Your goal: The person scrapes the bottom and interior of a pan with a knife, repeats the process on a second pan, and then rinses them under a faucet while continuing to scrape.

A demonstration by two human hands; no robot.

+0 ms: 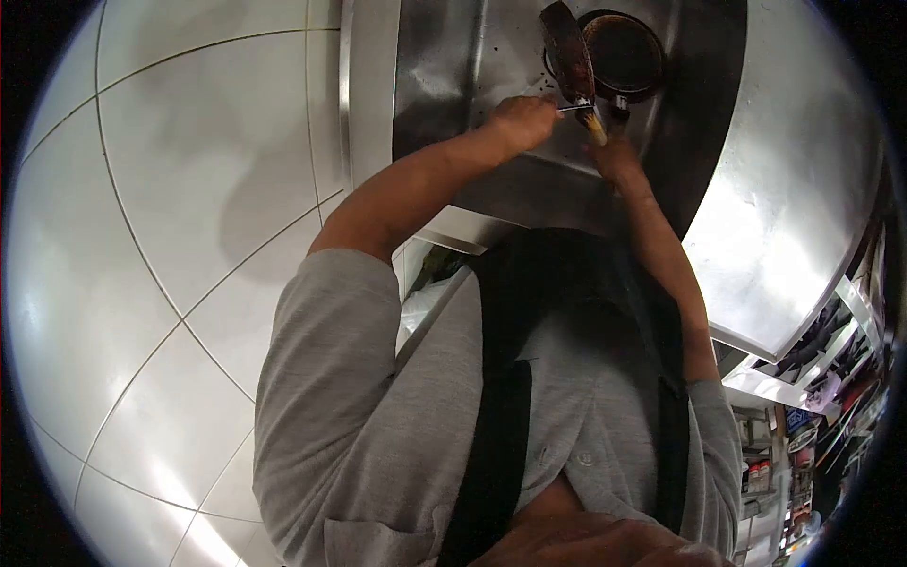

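Note:
My left hand [525, 123] is closed around a thin metal tool [573, 109], whose tip reaches the base of a tilted frying pan's handle. That frying pan [570, 52] is dark and crusted, seen nearly edge-on. Beside a yellowish, brush-like piece [595, 128] at the pan's handle end, my right hand [618, 161] is closed and appears to grip the handle; its fingers are partly hidden. A second blackened frying pan [624, 57] lies to the right, partly behind the first, its short handle pointing toward me.
Both pans are in a stainless steel sink [439, 85] with dark crumbs on its bottom. A metal counter [770, 208] adjoins at right, and a white tiled wall [208, 123] stands at left. Cluttered shelves [761, 468] are at the lower right.

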